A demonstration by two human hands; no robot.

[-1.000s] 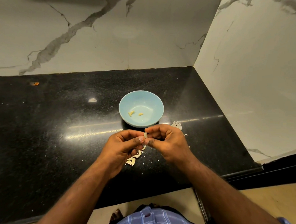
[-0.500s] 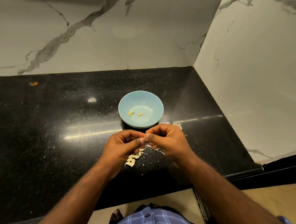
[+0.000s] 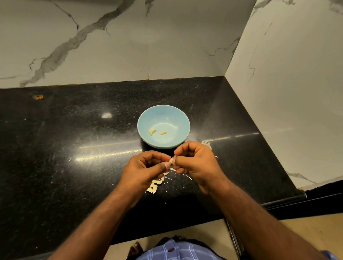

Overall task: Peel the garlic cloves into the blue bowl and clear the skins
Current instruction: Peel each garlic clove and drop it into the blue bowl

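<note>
Only two cloves (image 3: 157, 132) in blue bowl (image 3: 178, 117)

Bowl (image 3: 163, 115) behind hands, seemingly apart

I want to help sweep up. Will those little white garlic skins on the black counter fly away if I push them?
Probably. The thin white garlic skins look papery and curled, so they are likely very light and floppy and may scatter from a quick push or a breath. The shiny black stone counter looks smooth, so they should slide easily. Tiny flecks lie scattered round the pile, so the skins seem to crumble.
</note>
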